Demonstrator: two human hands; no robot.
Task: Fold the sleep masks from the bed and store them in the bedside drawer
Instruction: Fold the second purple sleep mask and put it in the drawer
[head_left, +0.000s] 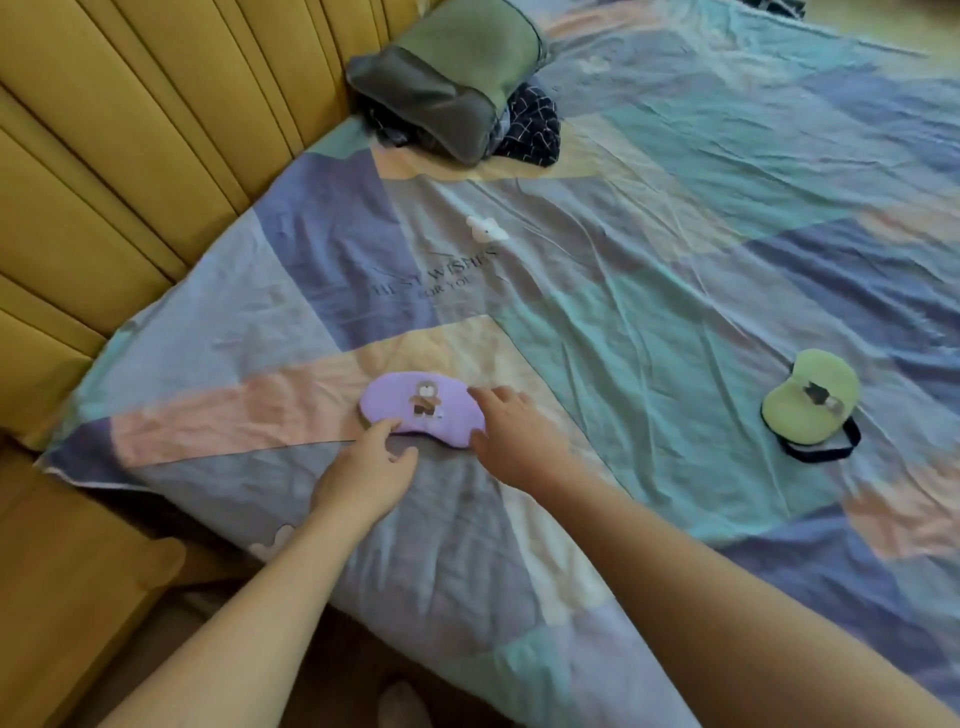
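A purple sleep mask (415, 408) with a small cartoon figure lies flat on the patchwork bed sheet (649, 291), near the bed's left edge. My left hand (366, 475) touches its near left edge, thumb and fingers pinching at the rim. My right hand (511, 434) rests on its right end, fingers spread over the fabric. A green sleep mask (808, 400) lies folded over at the right, its dark strap looped on the sheet beside it. The bedside drawer is not in view.
A green and grey pillow (447, 78) sits on dark checked fabric (530, 127) at the head of the bed. A yellow padded headboard (135, 156) runs along the left. A wooden bedside surface (62, 571) stands at lower left.
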